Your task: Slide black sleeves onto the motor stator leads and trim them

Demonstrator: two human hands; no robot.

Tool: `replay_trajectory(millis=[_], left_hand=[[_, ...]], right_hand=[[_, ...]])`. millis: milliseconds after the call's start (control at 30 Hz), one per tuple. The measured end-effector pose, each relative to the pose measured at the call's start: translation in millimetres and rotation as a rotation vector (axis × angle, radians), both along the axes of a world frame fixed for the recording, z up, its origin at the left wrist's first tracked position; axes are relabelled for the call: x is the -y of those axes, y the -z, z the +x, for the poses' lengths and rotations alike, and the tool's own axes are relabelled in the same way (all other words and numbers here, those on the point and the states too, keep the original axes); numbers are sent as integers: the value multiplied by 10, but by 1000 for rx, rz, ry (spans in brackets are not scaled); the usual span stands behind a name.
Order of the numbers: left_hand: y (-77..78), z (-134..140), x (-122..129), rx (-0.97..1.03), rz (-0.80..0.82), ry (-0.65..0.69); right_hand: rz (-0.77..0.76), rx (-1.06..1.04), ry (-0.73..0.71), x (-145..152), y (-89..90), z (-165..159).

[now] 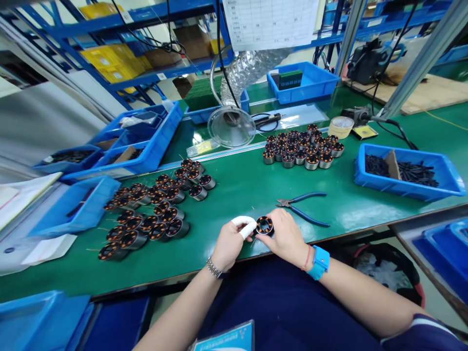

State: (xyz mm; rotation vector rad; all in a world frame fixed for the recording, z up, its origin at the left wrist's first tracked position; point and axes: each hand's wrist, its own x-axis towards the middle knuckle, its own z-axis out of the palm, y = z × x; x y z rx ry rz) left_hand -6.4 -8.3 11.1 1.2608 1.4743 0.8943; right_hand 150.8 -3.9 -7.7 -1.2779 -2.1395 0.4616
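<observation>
Near the table's front edge, my right hand (pixel 285 231) is closed around a motor stator (pixel 264 225), a dark ring with copper windings. Its open face is turned up toward me. My left hand (pixel 234 240), with white finger covers on the thumb and forefinger, is pinched at the stator's left side. Whatever lies between those fingertips is too small to make out; thin wire ends show just below. A pair of blue-handled cutting pliers (pixel 305 208) lies beyond my right hand, jaws to the left.
Many wound stators (pixel 157 209) stand at left, some with loose wires; another group (pixel 303 146) stands back right. A blue bin (pixel 409 192) of black pieces is at right. A fume-extraction hood (pixel 231 127) hangs behind, near a soldering iron (pixel 268 120). Blue trays (pixel 71 209) line the left.
</observation>
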Motion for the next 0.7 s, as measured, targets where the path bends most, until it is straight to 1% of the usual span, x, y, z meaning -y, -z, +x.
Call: replay_trajectory(millis=[100, 267, 333, 400, 433, 467, 500, 600, 633, 700], left_hand=[[-62, -42, -38, -53, 61, 31], [-197, -140, -108, -174, 175, 22], [-277, -217, -144, -183, 229, -42], [-369, -301, -183, -129, 279, -154], [-413, -337, -200, -99, 279, -188], [-451, -364, -213, -81, 240, -178], [-481, -379, -222, -74, 164, -129], [-514, -362, -229, -56, -150, 86], [-511, -342, -229, -32, -225, 121], [-503, -300, -235, 15, -302, 135]], right_hand=[[22, 51, -8, -1, -12, 4], [40, 88, 5, 0, -12, 3], [52, 85, 2, -1, -5, 2], [63, 79, -4, -2, 2, 3], [68, 77, -8, -3, 4, 4], [70, 76, -9, -4, 7, 5], [72, 74, -10, -5, 9, 6], [71, 69, -10, -7, 15, 6], [72, 66, -7, -7, 15, 5], [75, 64, -4, -8, 14, 4]])
